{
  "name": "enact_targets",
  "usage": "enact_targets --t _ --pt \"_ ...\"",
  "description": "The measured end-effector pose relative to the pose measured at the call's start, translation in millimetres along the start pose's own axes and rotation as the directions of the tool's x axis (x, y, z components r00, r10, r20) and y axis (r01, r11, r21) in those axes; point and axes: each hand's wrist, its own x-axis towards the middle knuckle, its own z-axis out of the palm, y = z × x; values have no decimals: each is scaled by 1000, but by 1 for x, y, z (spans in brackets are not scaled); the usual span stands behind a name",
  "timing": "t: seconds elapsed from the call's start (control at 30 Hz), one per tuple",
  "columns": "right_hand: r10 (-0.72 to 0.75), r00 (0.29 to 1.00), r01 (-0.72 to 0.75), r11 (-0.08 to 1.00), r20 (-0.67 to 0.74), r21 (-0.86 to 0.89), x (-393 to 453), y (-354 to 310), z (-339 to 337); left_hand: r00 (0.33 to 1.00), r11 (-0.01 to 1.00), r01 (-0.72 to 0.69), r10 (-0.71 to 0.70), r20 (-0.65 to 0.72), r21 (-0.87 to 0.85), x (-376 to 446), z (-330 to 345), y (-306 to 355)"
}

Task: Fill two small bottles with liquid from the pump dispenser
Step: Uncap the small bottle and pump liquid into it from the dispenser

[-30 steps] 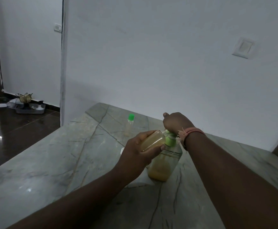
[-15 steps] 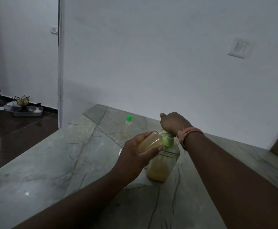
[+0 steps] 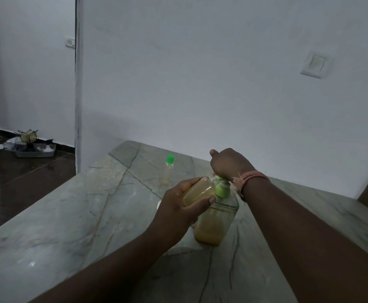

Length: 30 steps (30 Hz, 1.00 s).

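A clear pump dispenser (image 3: 217,221) with yellow liquid and a green pump top stands on the marble counter (image 3: 69,215). My right hand (image 3: 230,164) sits on the pump head, fingers curled over it. My left hand (image 3: 178,207) grips a small bottle (image 3: 198,190) of yellowish liquid, tilted with its mouth at the pump's spout. A second small bottle (image 3: 169,169) with a green cap stands upright farther back on the counter; it holds a little liquid at the bottom.
A white wall with a switch plate (image 3: 314,64) rises just behind the counter. A white scrap (image 3: 159,204) lies behind my left hand. On the dark floor at left sits a tray of clutter (image 3: 34,145).
Both hands and the bottles stay in nearly the same place. The view has shifted slightly.
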Motion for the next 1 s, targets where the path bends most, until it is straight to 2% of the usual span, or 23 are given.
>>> enact_targets --t 0.33,0.53,0.67,0.87,1.0 --pt "-38 999 43 989 37 -140 -1 -1 0 1000 1000 -9 9 1 4 0 0 0" --pt "-18 1000 18 998 -2 -59 6 4 5 1000 1000 -12 11 5 29 1 -1 0" --pt "-28 999 31 991 20 -130 1 2 5 1000 1000 -11 11 1 29 1 -1 0" --pt "10 1000 -10 1000 -12 -3 -3 -1 -2 1000 1000 -1 1 1 5 -2 0 4" --pt "-15 1000 14 999 -25 -42 -1 3 3 1000 1000 -1 1 1 9 0 0 2"
